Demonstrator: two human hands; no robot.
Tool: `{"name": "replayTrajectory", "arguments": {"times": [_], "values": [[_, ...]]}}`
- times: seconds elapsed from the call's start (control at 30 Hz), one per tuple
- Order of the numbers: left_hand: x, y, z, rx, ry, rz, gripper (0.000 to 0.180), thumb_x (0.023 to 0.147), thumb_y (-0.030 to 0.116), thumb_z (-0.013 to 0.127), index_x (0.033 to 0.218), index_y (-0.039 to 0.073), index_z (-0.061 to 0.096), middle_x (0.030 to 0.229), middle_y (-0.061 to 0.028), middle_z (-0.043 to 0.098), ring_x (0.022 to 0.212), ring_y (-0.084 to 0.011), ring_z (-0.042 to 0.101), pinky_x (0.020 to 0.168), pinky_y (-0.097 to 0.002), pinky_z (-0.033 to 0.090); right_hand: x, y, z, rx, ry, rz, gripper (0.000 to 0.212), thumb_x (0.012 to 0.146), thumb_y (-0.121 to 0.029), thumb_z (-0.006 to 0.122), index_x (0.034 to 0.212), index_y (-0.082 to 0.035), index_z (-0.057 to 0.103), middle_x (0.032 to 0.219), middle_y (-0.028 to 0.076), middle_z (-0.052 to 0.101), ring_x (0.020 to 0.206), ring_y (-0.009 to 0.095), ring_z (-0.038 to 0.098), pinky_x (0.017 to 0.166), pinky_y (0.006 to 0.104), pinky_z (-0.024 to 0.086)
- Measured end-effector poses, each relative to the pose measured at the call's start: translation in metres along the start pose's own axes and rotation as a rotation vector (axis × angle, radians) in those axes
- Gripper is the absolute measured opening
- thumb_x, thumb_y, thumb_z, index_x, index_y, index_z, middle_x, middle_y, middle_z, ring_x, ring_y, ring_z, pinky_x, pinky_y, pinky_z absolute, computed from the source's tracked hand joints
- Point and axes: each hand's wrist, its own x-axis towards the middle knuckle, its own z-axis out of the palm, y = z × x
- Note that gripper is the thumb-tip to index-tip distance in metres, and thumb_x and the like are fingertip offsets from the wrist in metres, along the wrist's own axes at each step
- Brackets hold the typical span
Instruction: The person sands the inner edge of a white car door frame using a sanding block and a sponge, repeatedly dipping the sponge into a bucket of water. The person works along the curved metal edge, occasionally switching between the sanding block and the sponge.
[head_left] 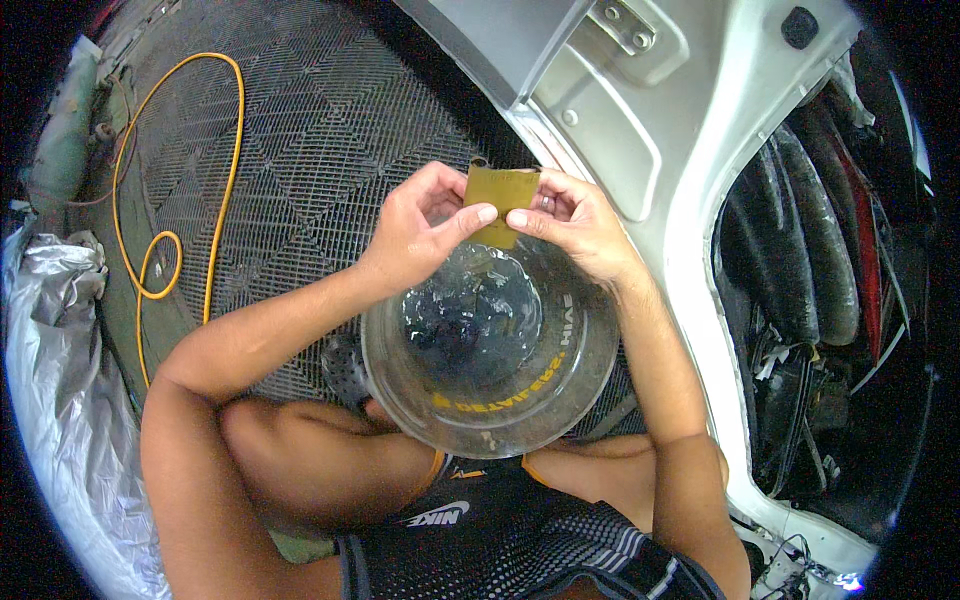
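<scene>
Looped yellow hose point(240, 125) on dark gridded floor point(320, 130)

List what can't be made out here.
All in head view:
Back of the olive sheet: turned away from camera.
Some fingertips of left hand and right hand: behind sheet.
Part of far rim of clear bucket: behind hands, sheet.
Lower run of orange hose: behind left arm.

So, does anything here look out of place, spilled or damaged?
Nothing looks spilled. The olive-yellow rectangular sheet in the left hand and right hand seems curled at its top-left corner, rather than flat. On the left, an orange-yellow hose or cable lies loosely looped, not coiled.
</scene>
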Motion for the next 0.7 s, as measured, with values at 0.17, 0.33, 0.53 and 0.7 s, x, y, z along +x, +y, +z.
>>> {"name": "replayTrajectory", "arguments": {"times": [0.17,0.33,0.53,0.7], "values": [[0.017,0.016,-0.007,-0.215,0.050,-0.159,0.045,0.088,0.009,0.079,0.124,-0.004,0.056,0.102,-0.0089,0.070,0.093,-0.0132,0.068,0.084,-0.0286,0.057,0.003,-0.003,0.005,0.046,0.158,0.060,0.031,0.091,-0.014,0.076,0.118,-0.002,0.065,0.103,0.004,0.071,0.085,0.009,0.065,0.075,0.0255,0.054],[0.020,0.018,-0.009,-0.176,0.089,-0.239,0.028,0.088,0.007,0.078,0.110,-0.001,0.063,0.100,-0.0066,0.069,0.089,-0.0118,0.066,0.083,-0.0282,0.057,0.003,-0.002,0.005,0.038,0.315,0.074,0.033,0.093,-0.013,0.073,0.122,-0.002,0.063,0.099,0.005,0.073,0.083,0.009,0.066,0.067,0.0232,0.052],[0.029,0.023,-0.012,0.439,0.244,0.041,0.016,0.084,0.001,0.075,0.094,0.003,0.063,0.096,-0.0072,0.067,0.081,-0.0166,0.065,0.075,-0.0298,0.054,0.003,-0.001,0.021,0.106,0.397,0.035,0.033,0.090,-0.006,0.074,0.118,0.003,0.061,0.095,0.009,0.073,0.077,0.011,0.068,0.065,0.0231,0.057],[0.031,0.034,0.003,0.908,0.092,0.585,0.031,0.080,-0.002,0.071,0.110,0.000,0.066,0.104,-0.0150,0.063,0.094,-0.0315,0.064,0.082,-0.0388,0.053,-0.001,-0.005,0.042,0.193,0.361,-0.024,0.030,0.092,-0.003,0.071,0.118,0.005,0.060,0.097,0.010,0.073,0.082,0.010,0.068,0.074,0.0257,0.060]]}}
